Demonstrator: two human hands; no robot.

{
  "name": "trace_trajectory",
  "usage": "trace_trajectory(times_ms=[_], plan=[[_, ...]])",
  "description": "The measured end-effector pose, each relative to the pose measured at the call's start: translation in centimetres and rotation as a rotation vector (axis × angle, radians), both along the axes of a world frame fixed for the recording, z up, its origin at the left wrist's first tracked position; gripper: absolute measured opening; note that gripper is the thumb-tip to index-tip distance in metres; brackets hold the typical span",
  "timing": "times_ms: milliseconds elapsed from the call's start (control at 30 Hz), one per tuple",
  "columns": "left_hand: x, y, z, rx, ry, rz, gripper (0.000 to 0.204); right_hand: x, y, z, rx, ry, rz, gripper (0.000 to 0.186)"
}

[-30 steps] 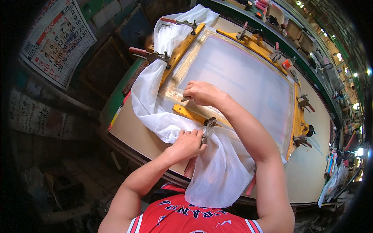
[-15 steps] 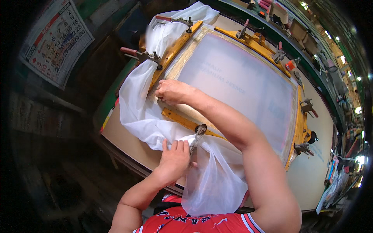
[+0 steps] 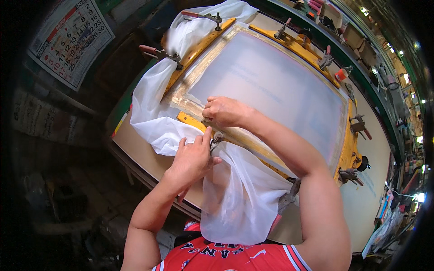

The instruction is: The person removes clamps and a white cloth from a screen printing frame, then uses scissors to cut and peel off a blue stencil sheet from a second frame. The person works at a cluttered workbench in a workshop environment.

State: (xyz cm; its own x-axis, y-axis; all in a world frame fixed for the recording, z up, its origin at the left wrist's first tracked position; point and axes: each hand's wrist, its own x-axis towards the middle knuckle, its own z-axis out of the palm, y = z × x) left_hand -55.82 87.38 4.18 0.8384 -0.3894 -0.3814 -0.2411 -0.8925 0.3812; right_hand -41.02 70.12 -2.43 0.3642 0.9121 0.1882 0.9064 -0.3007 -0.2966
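1. The mesh screen [image 3: 271,90] in its wooden frame lies over the counter [image 3: 375,194], toward 2 o'clock from mid-view.
2. The right hand [image 3: 226,111] is at the screen's 8 o'clock edge; its fingers are curled, but whether its grip is closed on something I cannot tell.
3. The left hand [image 3: 192,156], at 7 o'clock from the right, has fingers extended beside a metal toggle clamp [image 3: 217,137]; I cannot tell if its grip is around it.
4. White fabric [image 3: 239,189] bunches around the screen from 11 through 9 to nearly 6 o'clock.
5. Yellow bars [image 3: 294,52] flank the screen, including at 1, 4 and 10 o'clock.
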Motion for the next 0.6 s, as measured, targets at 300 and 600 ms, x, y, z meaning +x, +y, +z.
trace_trajectory(times_ms=[300,600], plan=[[-1.1,-1.0,-0.2,-0.055,-0.228,-0.034,0.079,-4.2,-4.7,0.8,-0.057,0.024,-0.088,0.009],[-4.6,-4.4,2.0,-0.132,-0.537,-0.132,0.064,-8.0,-9.7,0.6,-0.032,0.006,-0.080,0.009]])
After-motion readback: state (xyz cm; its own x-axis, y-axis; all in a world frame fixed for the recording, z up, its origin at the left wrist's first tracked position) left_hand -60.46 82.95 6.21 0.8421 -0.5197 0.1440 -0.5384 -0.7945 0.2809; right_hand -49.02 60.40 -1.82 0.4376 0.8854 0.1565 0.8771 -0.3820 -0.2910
